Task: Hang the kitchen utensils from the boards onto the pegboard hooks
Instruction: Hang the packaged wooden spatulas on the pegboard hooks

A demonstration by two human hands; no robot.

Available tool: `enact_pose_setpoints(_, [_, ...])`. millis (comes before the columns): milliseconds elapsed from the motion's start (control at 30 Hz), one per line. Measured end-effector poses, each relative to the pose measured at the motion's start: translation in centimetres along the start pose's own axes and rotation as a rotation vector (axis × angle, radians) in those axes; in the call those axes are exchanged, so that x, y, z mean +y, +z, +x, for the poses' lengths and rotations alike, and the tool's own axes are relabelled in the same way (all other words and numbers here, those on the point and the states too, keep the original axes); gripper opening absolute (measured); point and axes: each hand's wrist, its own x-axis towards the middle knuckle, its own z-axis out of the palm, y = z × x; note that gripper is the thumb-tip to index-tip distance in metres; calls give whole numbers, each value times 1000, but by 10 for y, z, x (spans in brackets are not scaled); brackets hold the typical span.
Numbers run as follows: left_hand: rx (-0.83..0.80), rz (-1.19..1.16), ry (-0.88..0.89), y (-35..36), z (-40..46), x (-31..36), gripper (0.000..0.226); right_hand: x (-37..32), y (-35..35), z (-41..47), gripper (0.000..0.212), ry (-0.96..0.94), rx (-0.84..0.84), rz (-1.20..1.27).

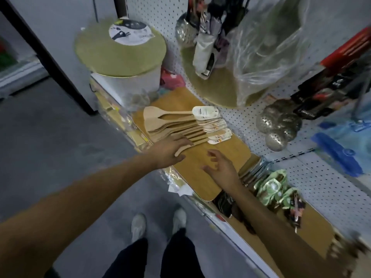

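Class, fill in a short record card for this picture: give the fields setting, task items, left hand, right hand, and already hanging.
setting: white pegboard wall behind a flat light wooden board on a shelf
task items: fanned row of pale wooden spatulas with white paper labels lying on the board
left hand: left hand rests flat on the nearest spatula blades, fingers straight
right hand: right hand hovers above the bare board, fingers loosely curled, holding nothing
already hanging: cluster of perforated metal skimmer ladles
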Motion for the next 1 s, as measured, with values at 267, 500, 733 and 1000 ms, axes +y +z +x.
enact_pose_setpoints(267, [-158, 116, -36, 95, 105, -103, 58, 74, 92, 146, 52, 477, 94, 390])
enact_pose_setpoints(500, [-127, 457, 82, 149, 167, -133, 65, 113, 135, 218, 13, 654, 169, 835])
enact_pose_setpoints(733, [-209, 355, -113, 165, 182, -115, 26, 105, 125, 213, 31, 756, 165, 885])
enact_pose_setpoints(1000, [-241, 120, -8, 146, 162, -43, 37, 104, 87, 162, 18, 823, 449, 865])
